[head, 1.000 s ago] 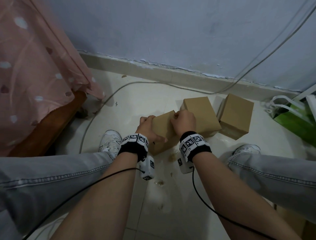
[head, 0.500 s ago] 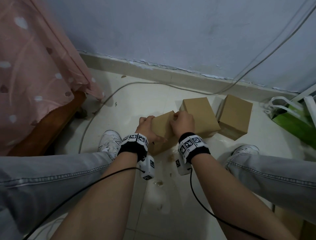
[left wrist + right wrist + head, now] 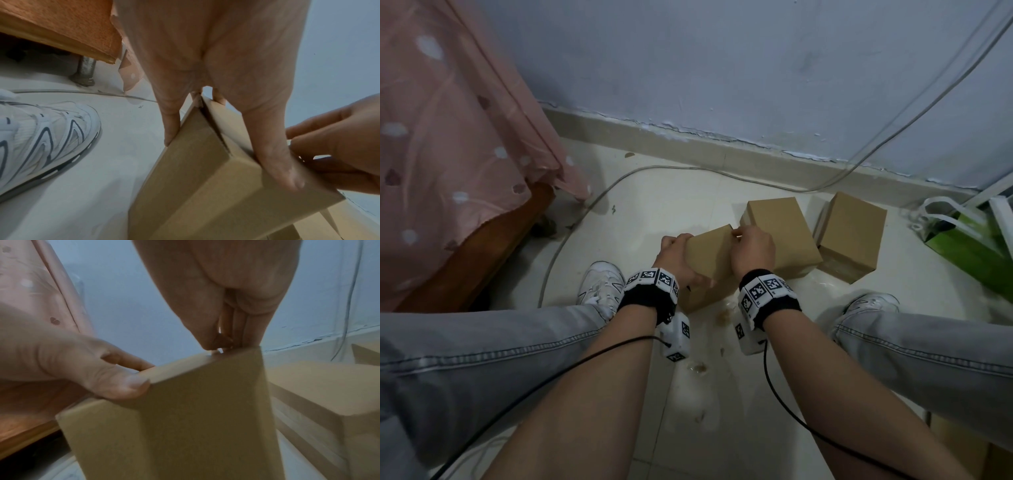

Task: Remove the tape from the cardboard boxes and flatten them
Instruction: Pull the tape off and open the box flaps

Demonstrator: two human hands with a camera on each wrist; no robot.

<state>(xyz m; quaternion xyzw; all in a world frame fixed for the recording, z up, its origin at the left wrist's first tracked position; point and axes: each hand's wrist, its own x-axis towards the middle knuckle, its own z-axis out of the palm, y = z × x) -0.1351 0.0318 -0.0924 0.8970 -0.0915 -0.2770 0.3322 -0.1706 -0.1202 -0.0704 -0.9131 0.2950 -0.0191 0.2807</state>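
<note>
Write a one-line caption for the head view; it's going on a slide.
Seated person's left hand and right hand grip a tilted cardboard box above the floor, two more boxes behind.

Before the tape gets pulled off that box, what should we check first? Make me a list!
1. Left hand holds the tilted brown cardboard box steady: ok, thumb and fingers grip its side.
2. Right hand has hold of something at the box's top far corner: ok, fingertips pinch there.
3. It is tape being pinched: cannot tell, too small to see.
4. The two other brown cardboard boxes are out of the way: not ok, the middle one sits right behind the right hand.
5. White shoe clear of the box: ok, apart on the floor.
</note>
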